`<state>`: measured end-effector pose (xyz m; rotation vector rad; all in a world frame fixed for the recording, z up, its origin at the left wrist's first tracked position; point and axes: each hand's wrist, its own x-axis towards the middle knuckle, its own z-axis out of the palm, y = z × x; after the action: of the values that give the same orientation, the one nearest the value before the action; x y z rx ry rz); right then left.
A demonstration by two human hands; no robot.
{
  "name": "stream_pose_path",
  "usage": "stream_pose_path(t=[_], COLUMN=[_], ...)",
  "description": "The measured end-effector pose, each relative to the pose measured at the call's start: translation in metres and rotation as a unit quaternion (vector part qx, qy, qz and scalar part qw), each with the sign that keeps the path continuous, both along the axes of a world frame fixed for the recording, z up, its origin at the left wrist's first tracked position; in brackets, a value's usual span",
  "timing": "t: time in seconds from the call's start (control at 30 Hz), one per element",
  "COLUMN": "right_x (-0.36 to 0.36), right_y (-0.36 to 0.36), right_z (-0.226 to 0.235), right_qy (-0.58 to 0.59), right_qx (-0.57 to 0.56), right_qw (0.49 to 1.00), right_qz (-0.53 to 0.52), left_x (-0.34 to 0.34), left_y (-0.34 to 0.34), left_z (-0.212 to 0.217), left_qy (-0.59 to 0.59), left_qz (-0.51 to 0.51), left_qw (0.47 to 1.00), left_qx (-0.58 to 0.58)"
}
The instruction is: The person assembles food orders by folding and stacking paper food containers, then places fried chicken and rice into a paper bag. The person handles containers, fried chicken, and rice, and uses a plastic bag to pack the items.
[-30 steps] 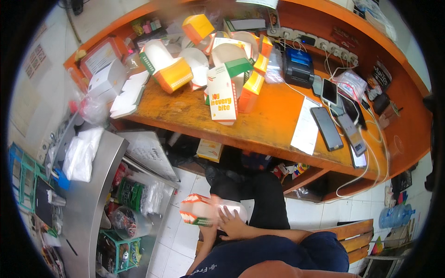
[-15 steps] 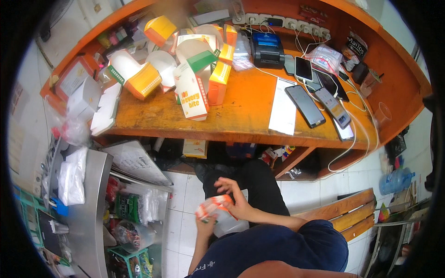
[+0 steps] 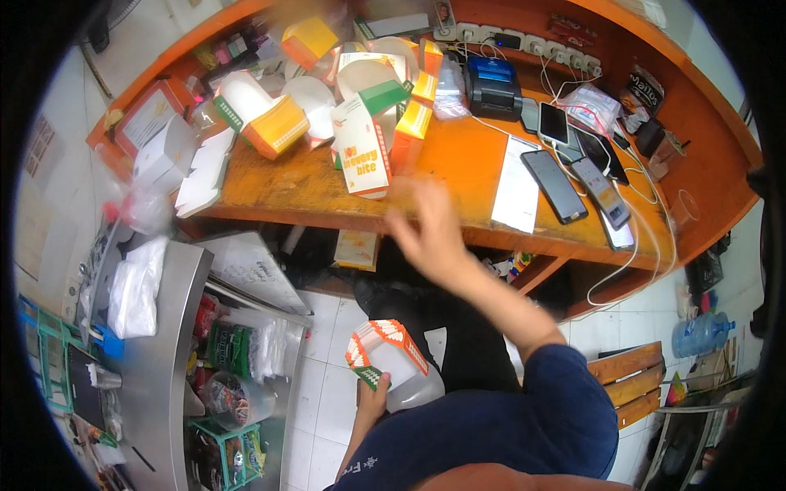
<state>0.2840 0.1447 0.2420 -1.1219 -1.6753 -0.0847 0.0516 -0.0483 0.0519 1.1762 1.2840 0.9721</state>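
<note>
My left hand (image 3: 374, 396) grips the lower edge of a partly folded cardboard food box (image 3: 385, 331) above my lap. Orange, white and green panels show on the box, and its top gapes. My right hand (image 3: 434, 233), slightly blurred, is stretched over the front edge of the orange wooden desk (image 3: 458, 184). Nothing shows in it, and its fingers are apart. Close to its fingertips stands a white-fronted food carton (image 3: 363, 155). Behind and left of that carton, several yellow, orange and white cartons (image 3: 278, 127) lie heaped.
On the desk's right are a black-and-blue printer (image 3: 494, 88), a paper sheet (image 3: 516, 184), several phones (image 3: 554, 186) and trailing white cables. A steel cabinet (image 3: 176, 327) with packed shelves stands to my left. A slatted wooden bench (image 3: 630, 372) is at my right.
My right hand has left the box in my lap and moved up and forward to the desk edge. My left hand keeps hold of the box, now showing more of its open top.
</note>
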Motion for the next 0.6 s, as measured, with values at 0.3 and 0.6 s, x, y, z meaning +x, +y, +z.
stream_pose_path(t=[0.3, 0.6], right_x=[0.020, -0.015], right_y=[0.169, -0.028], right_z=[0.107, 0.007], right_qy=[-0.208, -0.080], right_qx=[0.052, -0.238], right_qw=[0.957, 0.954], right_qz=[-0.196, 0.162], left_x=[0.002, -0.010], left_y=[0.011, 0.031], left_z=[-0.012, -0.048], left_qy=[-0.025, -0.225], left_qz=[0.103, 0.226], left_qw=[0.994, 0.947], left_qx=[0.013, -0.042])
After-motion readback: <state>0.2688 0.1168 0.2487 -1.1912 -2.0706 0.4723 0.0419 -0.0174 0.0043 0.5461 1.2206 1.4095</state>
